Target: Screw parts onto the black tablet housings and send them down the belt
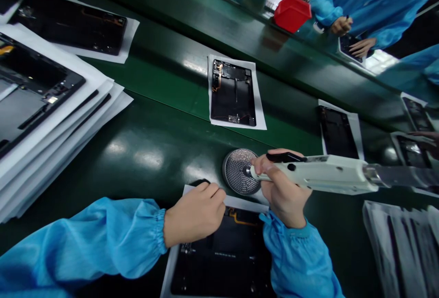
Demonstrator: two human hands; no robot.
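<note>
Head view — left hand [194,215] clenched at paper edge [240,203] — right hand [283,188] gripping electric screwdriver [329,174].

Perforated metal disc [235,172] crowding the right hand [283,192]

Stacked panels [34,105] left, one panel [233,92] ahead on the workbench [144,151] — round tray [233,174] under the screwdriver [325,174] in the right hand [283,192]

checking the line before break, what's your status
Right hand gripping white electric screwdriver, bit at round perforated disc. Left hand at edge of black device panel on white sheet. Panel stack off left, not blocking.
</note>
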